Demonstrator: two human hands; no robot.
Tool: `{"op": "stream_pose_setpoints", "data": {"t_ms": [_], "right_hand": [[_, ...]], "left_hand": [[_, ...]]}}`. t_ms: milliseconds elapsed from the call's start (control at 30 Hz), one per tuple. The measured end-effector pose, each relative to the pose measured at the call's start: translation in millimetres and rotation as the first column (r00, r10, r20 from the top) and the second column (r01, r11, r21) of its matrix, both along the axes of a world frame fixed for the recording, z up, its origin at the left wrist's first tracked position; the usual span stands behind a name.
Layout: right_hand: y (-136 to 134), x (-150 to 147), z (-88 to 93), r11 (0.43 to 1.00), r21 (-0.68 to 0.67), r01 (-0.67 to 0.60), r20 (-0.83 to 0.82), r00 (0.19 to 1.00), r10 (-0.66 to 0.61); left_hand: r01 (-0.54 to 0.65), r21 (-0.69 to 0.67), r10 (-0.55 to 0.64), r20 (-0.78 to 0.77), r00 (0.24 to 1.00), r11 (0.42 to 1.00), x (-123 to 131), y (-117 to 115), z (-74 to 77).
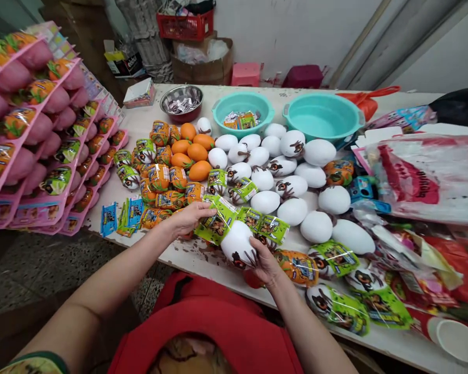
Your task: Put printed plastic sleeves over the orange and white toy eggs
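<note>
Between the fingers of my left hand (191,219) is the edge of a green printed wrapper (217,219). My right hand (265,262) is wrapped round a large white toy egg (237,244) with a dark printed eye and claw. The wrapper's right edge meets the top of this egg; whether the egg is partly inside it I cannot tell. Just beyond lie green wrappers (273,227) and more white eggs (291,212). Orange eggs (197,151) and orange-wrapped eggs (158,177) are bunched past my left hand. Near my right wrist rests another orange-wrapped egg (298,267).
Pink trays (42,208) of wrapped eggs stack high at left. Behind the eggs stand a metal bowl (167,104) of small packets and two turquoise basins (271,106) (323,117). Plastic bags (448,182) and a white cup (458,340) crowd the right side. Small blue packets (109,219) lie at left.
</note>
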State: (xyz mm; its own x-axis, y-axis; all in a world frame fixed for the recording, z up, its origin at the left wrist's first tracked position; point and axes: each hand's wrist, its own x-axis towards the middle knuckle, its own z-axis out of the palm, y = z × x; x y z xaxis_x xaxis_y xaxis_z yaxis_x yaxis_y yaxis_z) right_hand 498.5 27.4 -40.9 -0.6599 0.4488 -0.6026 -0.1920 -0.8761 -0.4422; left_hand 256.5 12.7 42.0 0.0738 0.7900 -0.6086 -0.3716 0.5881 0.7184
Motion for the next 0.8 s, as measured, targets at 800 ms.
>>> {"op": "stream_pose_setpoints", "data": {"t_ms": [800], "right_hand": [[-76.7,-29.3,42.2,0.998,-0.063,-0.003,-0.115,0.993,-0.004]], "left_hand": [[-0.108,0.092,0.133,-0.332,0.934,0.990,9.6,-86.5,20.3]]}}
